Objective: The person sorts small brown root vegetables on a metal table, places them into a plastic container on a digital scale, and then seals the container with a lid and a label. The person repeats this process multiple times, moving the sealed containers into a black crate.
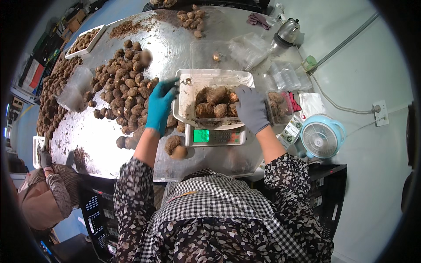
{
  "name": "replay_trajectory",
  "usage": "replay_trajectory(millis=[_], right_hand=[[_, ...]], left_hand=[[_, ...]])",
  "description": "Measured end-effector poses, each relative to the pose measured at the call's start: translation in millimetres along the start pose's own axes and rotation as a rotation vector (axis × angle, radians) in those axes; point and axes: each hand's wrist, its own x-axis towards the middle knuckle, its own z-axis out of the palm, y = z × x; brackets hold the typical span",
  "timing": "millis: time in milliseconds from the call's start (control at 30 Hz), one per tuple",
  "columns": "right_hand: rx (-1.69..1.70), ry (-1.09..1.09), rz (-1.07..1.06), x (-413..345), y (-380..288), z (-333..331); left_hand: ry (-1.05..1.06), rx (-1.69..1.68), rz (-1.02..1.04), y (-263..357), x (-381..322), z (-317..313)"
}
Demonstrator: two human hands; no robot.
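Observation:
A white plastic tray [182, 111] rests on a digital scale [215, 136] with a lit green display. In the tray is a clear plastic container [210, 119] holding several brown taro corms [217, 95]. My left hand [159, 105], in a teal glove, is at the tray's left rim, blurred, fingers apart and nothing seen in them. My right hand [252, 107], in a grey glove, lies over the container's right end, fingertips by a corm; its grip is hidden. A blurred corm [145, 58] appears at the upper edge of the large taro pile [126, 85].
Two corms [176, 147] lie before the scale. To the right are a filled clear box [279, 107], stacked clear containers [284, 75], a blue fan [319, 136] and a metal kettle [286, 33]. Another person [49, 190] works at the table's lower left.

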Motion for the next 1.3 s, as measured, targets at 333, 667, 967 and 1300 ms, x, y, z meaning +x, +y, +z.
replay_trajectory(millis=[333, 667, 967, 1300], right_hand=[[0.242, 0.283, -0.179, 24, -26, -24], [0.457, 0.224, -0.081, 8, -32, 25], [0.808, 0.523, 0.639, -76, 8, 13], [1.283, 0.081, 0.761, -62, 7, 20]], left_hand=[[-0.119, 0.019, 0.018, -7, 111, 50], [-0.16, 0.747, 0.764, 10, -3, 48], [-0.196, 1.14, 0.851, -44, -59, 24], [0.026, 0.19, -0.093, -66, -50, 29]])
